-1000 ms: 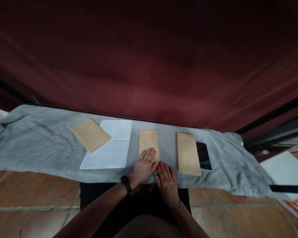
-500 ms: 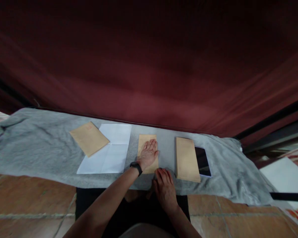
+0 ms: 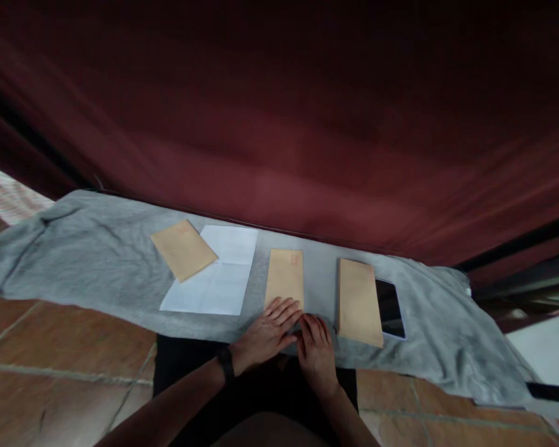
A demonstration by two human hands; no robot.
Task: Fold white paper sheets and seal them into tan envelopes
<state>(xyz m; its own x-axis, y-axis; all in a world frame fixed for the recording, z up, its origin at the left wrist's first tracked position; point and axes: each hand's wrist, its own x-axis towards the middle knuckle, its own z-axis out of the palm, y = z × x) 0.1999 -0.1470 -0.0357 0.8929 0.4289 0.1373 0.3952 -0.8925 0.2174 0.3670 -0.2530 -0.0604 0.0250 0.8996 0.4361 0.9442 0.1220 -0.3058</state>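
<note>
A brown paper envelope [image 3: 284, 273] with a small red printed mark near its far end lies upright on the grey cloth in front of me. My left hand [image 3: 266, 332], with a dark band at the wrist, rests palm down over its near end, fingers stretched out. Close beside it, my right hand [image 3: 317, 354] is at the envelope's near right corner. Its fingers are bent and close together, and what lies under them is hidden. Both hands nearly touch each other at the fingertips.
To the left, another brown envelope [image 3: 184, 250] partly covers a creased white paper sheet [image 3: 218, 288]. On the right, a stack of brown envelopes [image 3: 359, 301] overlaps a dark-screened tablet [image 3: 390, 308]. The grey cloth [image 3: 97, 261] borders a dark red curtain [image 3: 279, 155].
My left hand has slid toward me, from the middle of the envelope to its near end, uncovering the red mark. My right hand stays near the corner. The view has shifted slightly.
</note>
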